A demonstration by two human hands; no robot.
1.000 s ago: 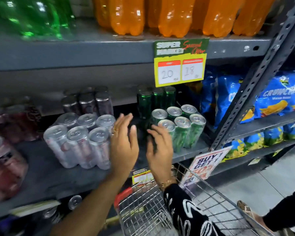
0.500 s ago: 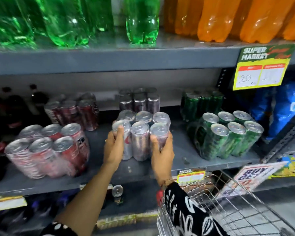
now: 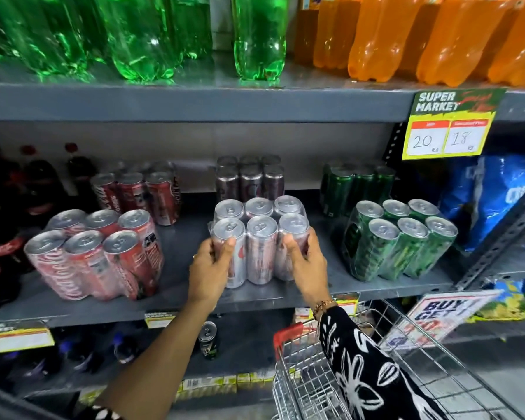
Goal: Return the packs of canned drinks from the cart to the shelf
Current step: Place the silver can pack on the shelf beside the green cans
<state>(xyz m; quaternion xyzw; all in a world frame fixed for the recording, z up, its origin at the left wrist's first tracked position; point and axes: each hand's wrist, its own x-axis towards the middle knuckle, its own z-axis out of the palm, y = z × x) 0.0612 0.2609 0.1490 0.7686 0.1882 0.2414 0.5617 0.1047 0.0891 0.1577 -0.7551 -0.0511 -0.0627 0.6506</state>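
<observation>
A shrink-wrapped pack of silver cans [image 3: 259, 237] stands on the grey middle shelf [image 3: 176, 253]. My left hand [image 3: 211, 265] grips its front left can and my right hand [image 3: 305, 262] grips its front right can. To its left sits a pack of red cans [image 3: 96, 253], tilted toward me. On its right sits a pack of green cans [image 3: 399, 239], also tilted. More packs of red, silver and green cans stand behind them at the back of the shelf. The wire cart [image 3: 312, 386] with a red handle is at the lower right, under my right arm.
Green bottles [image 3: 140, 37] and orange bottles [image 3: 406, 37] fill the shelf above. Dark cola bottles [image 3: 3, 222] stand at far left. A yellow price tag [image 3: 449, 128] hangs at upper right, blue snack bags [image 3: 494, 204] beyond it. A single can [image 3: 208, 339] stands on the lower shelf.
One second ago both hands were open between the silver and green packs. They have since closed on the silver pack, and my view has swung left along the shelf.
</observation>
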